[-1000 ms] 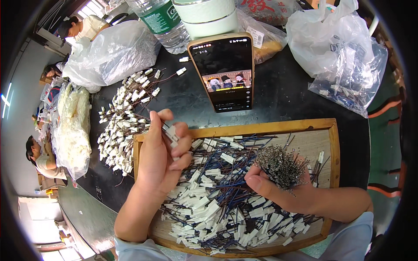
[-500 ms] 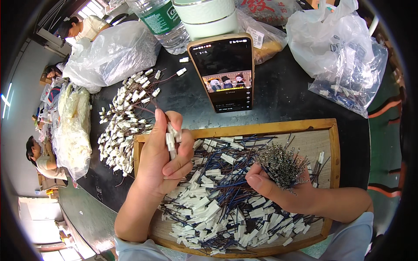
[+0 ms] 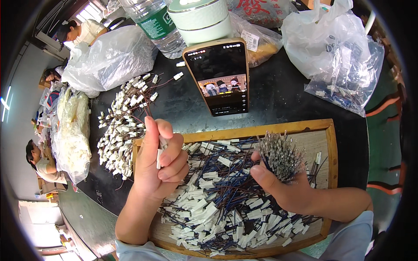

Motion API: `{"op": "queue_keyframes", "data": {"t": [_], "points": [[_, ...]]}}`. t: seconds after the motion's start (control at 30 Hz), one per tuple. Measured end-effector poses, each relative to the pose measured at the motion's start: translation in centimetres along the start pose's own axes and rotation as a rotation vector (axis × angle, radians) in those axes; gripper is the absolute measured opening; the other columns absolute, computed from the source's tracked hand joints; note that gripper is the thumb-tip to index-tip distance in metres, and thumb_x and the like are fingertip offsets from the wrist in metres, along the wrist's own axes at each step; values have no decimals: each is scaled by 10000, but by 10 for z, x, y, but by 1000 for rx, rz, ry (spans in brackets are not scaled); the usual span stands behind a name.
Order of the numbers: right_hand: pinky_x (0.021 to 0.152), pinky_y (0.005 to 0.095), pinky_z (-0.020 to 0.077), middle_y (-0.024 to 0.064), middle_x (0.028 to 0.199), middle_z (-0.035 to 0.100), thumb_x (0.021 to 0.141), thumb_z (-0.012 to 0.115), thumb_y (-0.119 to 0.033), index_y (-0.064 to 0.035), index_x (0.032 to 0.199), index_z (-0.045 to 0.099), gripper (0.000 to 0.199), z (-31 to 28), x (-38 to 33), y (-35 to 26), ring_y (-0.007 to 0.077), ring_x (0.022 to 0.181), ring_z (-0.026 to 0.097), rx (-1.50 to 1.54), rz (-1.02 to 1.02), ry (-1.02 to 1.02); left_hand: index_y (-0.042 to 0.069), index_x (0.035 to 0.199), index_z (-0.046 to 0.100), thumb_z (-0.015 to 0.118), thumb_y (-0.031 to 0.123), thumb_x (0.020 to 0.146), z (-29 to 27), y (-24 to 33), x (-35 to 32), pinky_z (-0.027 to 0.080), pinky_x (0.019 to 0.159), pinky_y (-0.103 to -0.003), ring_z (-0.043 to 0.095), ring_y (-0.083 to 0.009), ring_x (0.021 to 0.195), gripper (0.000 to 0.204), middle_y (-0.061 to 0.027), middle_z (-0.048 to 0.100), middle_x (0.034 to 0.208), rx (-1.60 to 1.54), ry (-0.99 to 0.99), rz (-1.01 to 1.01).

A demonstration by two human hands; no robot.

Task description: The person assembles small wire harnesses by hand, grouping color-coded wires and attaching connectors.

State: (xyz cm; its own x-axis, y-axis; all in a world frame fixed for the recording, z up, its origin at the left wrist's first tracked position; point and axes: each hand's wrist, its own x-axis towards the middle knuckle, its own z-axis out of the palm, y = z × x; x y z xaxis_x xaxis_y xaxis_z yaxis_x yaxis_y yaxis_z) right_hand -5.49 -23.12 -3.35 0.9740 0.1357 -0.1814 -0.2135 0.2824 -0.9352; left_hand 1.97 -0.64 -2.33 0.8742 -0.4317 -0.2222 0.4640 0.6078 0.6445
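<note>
Metal-tipped wires [image 3: 284, 157] stand bunched in the right fingers [image 3: 267, 178].

Open lane: bare black tabletop [image 3: 274, 98] between the propped phone [image 3: 222, 78] and the see-through bags [image 3: 339, 65]. Phone blocks straight ahead, tub [image 3: 200, 24] right behind it. Connector heap [image 3: 119, 135] crowds the left hand's [image 3: 159, 167] outer side. Tray's [image 3: 270, 127] raised far rim fences the right hand [image 3: 289, 191].

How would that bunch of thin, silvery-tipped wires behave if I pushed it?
The bunch of thin, silvery-tipped wires would probably bend, its strands being so slender. It looks apt to splay or scatter if released: the right hand grips it, and no tie is visible.
</note>
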Motion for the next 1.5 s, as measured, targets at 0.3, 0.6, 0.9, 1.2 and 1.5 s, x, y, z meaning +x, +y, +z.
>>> {"op": "queue_keyframes", "data": {"t": [0.3,0.6,0.9,1.2,1.5], "points": [[524,205,306,-62,667,455,915,561,-109,-80,813,492,127,-5,-1,5,15,605,388,181,-27,141,139,876,467,280,433,996,2,0,6,197,307,-164,265,-41,359,369,28,373,592,88,168,-158],[545,207,339,-57,713,513,917,580,-169,-57,891,585,115,-3,-1,13,24,619,420,105,-97,249,131,1128,472,409,232,988,12,-9,10,329,437,-213,393,-91,550,184,-49,517,843,188,364,22],[573,198,424,-23,787,616,881,629,-129,-20,1055,606,206,-9,-2,-5,24,664,530,12,30,27,66,1222,451,390,219,996,7,-1,1,267,441,-163,305,-31,491,279,30,414,691,215,-60,-21],[637,214,460,43,851,642,807,684,-38,37,1048,560,282,-8,-3,29,67,738,586,-175,-368,-37,3,1236,505,522,12,887,31,-6,-13,427,584,-216,520,-80,618,349,-52,608,804,1452,-182,359],[634,225,470,69,848,655,773,690,-18,24,973,621,216,-11,-2,8,92,730,612,-303,-321,-125,-43,1197,507,628,1,785,36,-20,-17,511,583,-319,646,-274,695,432,-169,630,884,1517,-398,446]]}}
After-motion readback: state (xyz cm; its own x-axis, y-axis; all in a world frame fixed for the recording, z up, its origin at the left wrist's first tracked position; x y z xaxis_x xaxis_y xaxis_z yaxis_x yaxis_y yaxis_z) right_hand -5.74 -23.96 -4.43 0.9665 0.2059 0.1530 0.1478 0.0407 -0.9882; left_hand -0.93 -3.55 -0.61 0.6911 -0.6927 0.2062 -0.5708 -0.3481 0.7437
